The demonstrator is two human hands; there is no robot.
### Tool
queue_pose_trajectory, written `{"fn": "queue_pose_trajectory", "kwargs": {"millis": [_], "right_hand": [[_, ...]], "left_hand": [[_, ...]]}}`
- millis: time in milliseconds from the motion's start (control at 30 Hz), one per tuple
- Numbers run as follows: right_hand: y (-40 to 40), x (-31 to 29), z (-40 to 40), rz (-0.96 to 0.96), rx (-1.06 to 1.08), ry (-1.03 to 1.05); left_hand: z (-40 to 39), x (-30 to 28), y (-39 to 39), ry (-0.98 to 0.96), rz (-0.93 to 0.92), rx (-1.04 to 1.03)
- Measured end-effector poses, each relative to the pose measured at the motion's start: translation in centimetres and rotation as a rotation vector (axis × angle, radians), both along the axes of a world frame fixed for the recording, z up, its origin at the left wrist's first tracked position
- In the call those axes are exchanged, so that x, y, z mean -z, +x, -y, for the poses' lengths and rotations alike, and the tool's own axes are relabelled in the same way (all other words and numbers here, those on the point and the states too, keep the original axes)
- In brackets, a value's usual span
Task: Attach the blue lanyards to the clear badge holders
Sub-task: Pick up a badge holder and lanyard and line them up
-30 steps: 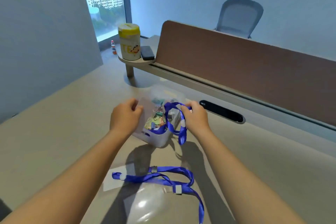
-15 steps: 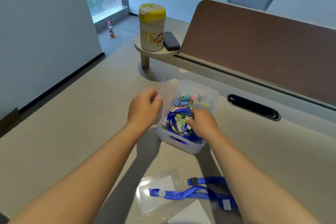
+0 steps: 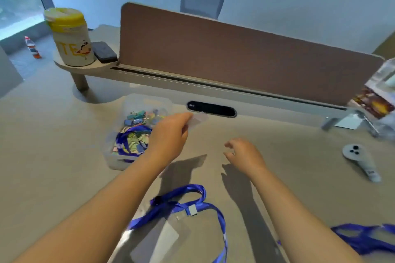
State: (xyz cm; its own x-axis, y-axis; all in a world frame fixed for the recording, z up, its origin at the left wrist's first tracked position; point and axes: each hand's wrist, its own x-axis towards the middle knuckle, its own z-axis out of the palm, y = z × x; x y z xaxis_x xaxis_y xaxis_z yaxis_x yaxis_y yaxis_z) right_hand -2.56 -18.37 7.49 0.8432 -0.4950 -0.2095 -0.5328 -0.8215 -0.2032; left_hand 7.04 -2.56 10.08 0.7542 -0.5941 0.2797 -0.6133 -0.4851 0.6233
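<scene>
Right, left hand (image 3: 168, 134): I've got a clear badge holder (image 3: 197, 119) pinched at my fingertips, lifted just past the storage bin (image 3: 119, 161). It's blurred, so I can't tell how much of it I'm actually gripping.
Right hand (image 3: 245, 153): empty, fingers loosely curled, hovering over the desk (image 3: 53, 156), well apart from any lanyard.
Slip risk: the holder is thin, slick plastic held by one edge. My guess is a light pinch lets it slide out or flop.
Nearest lanyard (image 3: 186, 205): it lies close to me on the desk, looped across another clear holder (image 3: 162, 239). Whether it's clipped on, I can't tell.
Tangle risk: reach down carelessly and I could snag that loop and drag the pair off.
Second lanyard (image 3: 363, 239): bunched near my right forearm at the desk's near edge. A sweep of my arm could knock it to the floor.
Bin contents: more blue lanyard (image 3: 126, 145) mixed with coloured clips (image 3: 136, 116). Pulling one out may haul clips along.
Mix-up risk: grabbing the lanyard already in use instead of a free one.
</scene>
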Motion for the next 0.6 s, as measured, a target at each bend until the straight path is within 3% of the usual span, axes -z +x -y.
{"fn": "queue_pose_trajectory", "kwargs": {"millis": [267, 600], "right_hand": [[-14.8, 2.3, 8.8, -0.073, 0.232, 0.084], [-19.7, 7.3, 11.6, -0.160, 0.082, 0.202]], "left_hand": [[9.6, 2.5, -12.0, 0.150, -0.052, 0.143], [13.1, 5.9, -18.6, 0.178, -0.051, 0.069]]}}
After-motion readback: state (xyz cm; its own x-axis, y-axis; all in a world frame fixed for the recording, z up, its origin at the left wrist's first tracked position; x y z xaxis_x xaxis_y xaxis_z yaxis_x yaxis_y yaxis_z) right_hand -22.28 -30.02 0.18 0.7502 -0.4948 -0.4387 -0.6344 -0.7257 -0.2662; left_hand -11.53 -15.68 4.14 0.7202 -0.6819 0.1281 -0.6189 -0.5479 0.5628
